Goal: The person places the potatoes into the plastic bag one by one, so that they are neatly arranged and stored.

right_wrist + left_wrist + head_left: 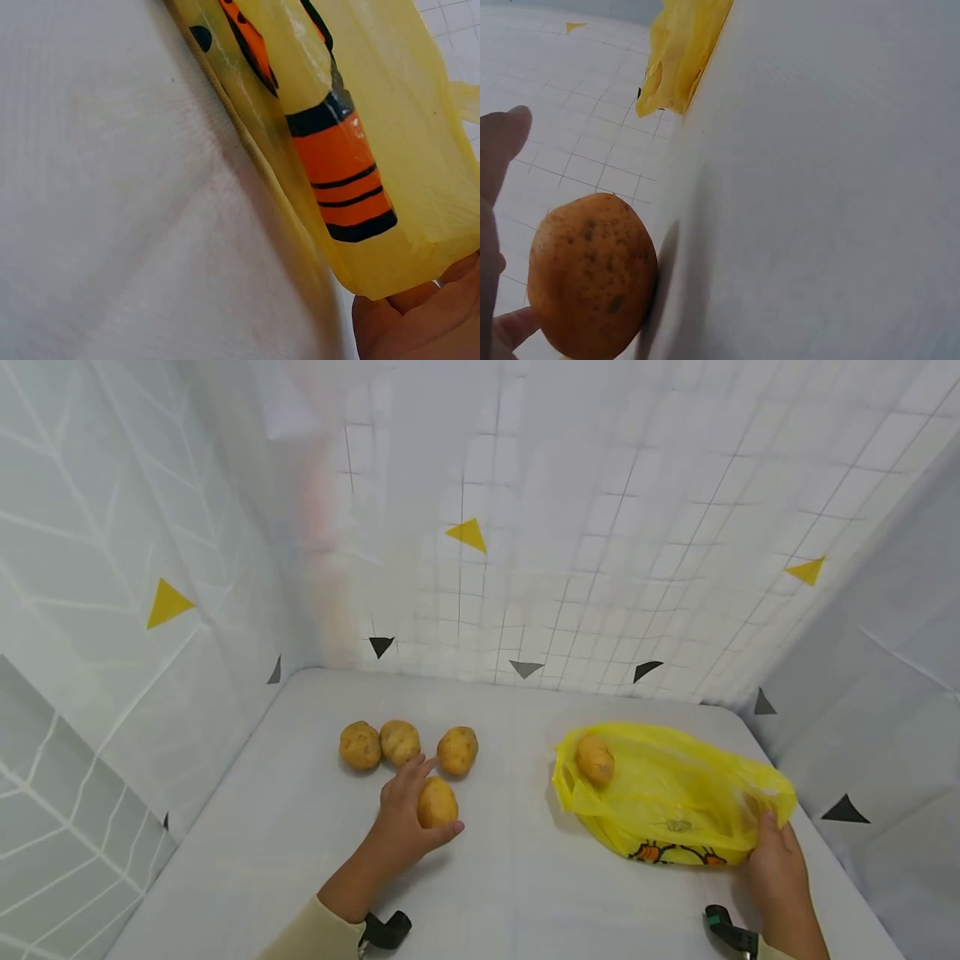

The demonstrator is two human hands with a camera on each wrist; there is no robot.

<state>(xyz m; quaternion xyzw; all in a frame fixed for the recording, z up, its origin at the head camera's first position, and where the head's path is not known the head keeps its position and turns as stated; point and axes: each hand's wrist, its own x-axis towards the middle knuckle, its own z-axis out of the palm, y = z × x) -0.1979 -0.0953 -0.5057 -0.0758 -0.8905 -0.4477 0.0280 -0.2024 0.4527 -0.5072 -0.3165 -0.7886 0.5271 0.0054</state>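
L hand point(405, 822) spread wide about a potato point(438, 802); R hand point(780, 867) pinching a yellow plastic bag point(675, 810)

L wrist view: dark specks on potato, which seems to rest on the white tabletop point(247, 868). One digit stands off it w/ a gap; another fingertip meets or passes behind its lower side. Head view hides that gap — there, thumb and fingers simply bracket it.

Head view only: three more potatoes point(360, 746) beyond L hand — two side by side, third a bit right — plus a fifth potato point(595, 760) in the bag's L end.

R wrist view: orange-and-black striped print point(345, 187) on bag's side, mostly lost in head view. R fingers at bag's edge, thumb over rim per head view.

Edges: bag's R end near table's R edge; far edge runs just short of the grid-patterned sheet point(600, 527). Room: wide strip of tabletop betw. L hand and bag, more to L of the potatoes.
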